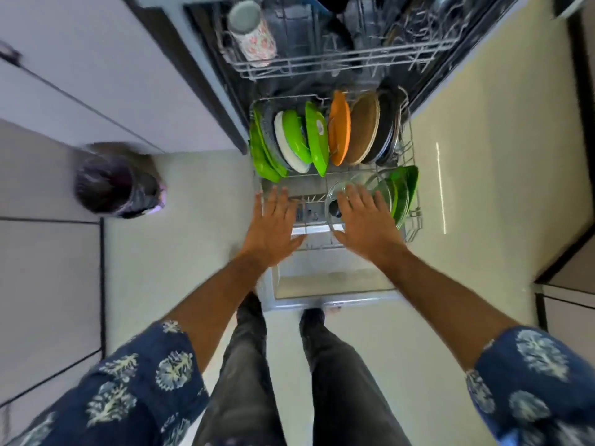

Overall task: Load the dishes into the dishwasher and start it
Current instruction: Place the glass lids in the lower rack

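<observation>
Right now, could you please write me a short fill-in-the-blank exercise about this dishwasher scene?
1. The single plate standing between the green plate and the brown plate is ____ in colour.
2. The floral mug sits in the ____ rack.
3. Both the left hand and the right hand have fingers spread ____.

Missing words: orange; upper; open

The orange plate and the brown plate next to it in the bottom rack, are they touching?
Cannot tell. In the head view the orange plate overlaps the brown plate edge-on, so neither contact nor gap shows plainly.
</observation>
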A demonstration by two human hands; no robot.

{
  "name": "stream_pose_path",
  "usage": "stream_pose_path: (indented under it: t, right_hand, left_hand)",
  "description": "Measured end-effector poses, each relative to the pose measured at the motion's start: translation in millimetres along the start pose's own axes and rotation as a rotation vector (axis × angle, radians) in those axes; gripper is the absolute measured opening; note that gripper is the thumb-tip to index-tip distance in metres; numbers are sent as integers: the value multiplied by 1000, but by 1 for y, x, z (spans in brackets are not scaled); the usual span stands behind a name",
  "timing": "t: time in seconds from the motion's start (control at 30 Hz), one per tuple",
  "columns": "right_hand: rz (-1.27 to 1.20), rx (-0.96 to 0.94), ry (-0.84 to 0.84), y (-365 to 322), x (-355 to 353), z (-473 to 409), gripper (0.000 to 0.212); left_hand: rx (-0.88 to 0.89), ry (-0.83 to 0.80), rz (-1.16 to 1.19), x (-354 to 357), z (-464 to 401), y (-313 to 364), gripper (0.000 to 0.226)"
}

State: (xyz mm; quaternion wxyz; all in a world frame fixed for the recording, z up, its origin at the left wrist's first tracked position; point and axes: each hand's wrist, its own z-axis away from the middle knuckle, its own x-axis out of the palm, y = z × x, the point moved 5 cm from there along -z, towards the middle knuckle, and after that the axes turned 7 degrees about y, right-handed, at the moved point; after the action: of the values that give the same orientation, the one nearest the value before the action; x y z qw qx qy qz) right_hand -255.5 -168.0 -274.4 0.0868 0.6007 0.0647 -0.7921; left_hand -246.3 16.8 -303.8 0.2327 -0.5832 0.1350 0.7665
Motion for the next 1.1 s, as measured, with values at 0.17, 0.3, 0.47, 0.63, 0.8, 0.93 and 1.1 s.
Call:
stream_pose_path:
  t: [0.17, 0.3, 0.47, 0.63, 0.8, 0.93, 1.1]
  right_hand:
    - [-10, -124, 74, -70, -84, 32, 93]
    - [2, -269, 155, -151, -147, 37, 91]
    - [40, -445, 258, -285, -213, 35, 86]
    - [72, -621, 380, -453, -272, 47, 84]
    - [55, -807, 479, -608, -319, 72, 83]
    - [54, -965, 468, -711, -343, 81, 84]
    - [36, -1114, 479, -815, -356, 58, 79]
  left_hand:
    - [-132, 89, 25, -77, 97, -46, 81]
    - [-266, 145, 20, -112, 180, -101, 81]
    - [-467, 245, 14, -137, 297, -196, 79]
    - [-666, 351, 45, -147, 445, -297, 76]
    - [-925, 367, 14, -147, 584, -382, 66]
    - [-1094, 370, 2, -144, 668, -435, 66]
    - [-1233, 357, 52, -119, 730, -497, 64]
